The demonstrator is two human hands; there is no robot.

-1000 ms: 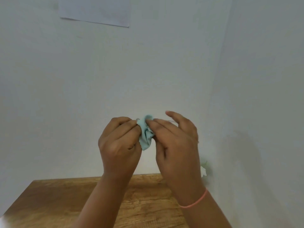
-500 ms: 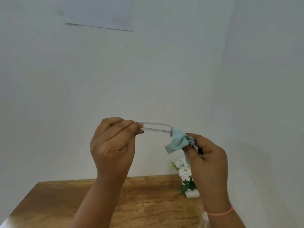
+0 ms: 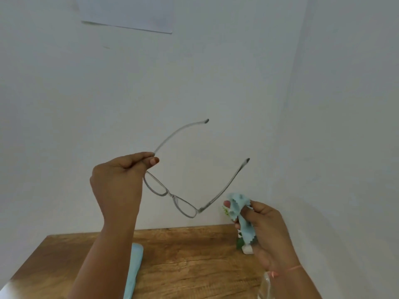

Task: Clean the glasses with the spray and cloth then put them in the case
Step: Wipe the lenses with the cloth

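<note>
My left hand (image 3: 117, 184) holds the clear-framed glasses (image 3: 172, 196) up in front of the white wall, pinching them at the left hinge. Both temple arms are unfolded and point up and away. My right hand (image 3: 266, 229) grips the crumpled light blue cloth (image 3: 240, 212), just right of the glasses' right hinge and apart from it. A light blue case (image 3: 135, 268) lies on the wooden table (image 3: 190, 255), partly behind my left forearm. A clear object (image 3: 264, 285), perhaps the spray bottle, shows at the bottom edge under my right wrist.
A small white pot with flowers (image 3: 245, 247) stands at the table's back right corner, mostly hidden by my right hand. White walls close the table in at the back and right. A paper sheet (image 3: 127, 14) hangs high on the back wall.
The glasses were folded and my right hand wiped along them with the cloth. Now they are unfolded and raised by my left hand alone, and my right hand has drawn away down to the right.
</note>
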